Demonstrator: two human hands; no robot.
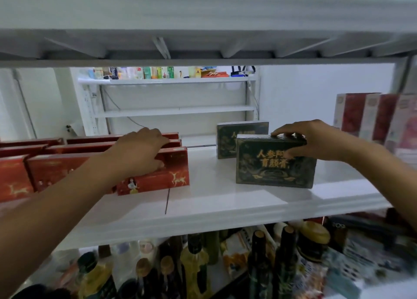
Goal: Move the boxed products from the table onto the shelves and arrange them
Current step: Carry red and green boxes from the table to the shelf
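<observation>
- Dark green box [275, 161]: stands on edge on the white shelf [225, 208], long axis left to right, gold-lettered face toward you; a second green box [230, 136] stands just behind it.
- Your right hand [316, 140]: fingers over the box's top edge, thumb on its front, pinching the upper right corner.
- Your left hand [144, 152]: fingers curled over the front red box [158, 177], thumb against its face; red row runs leftward.
</observation>
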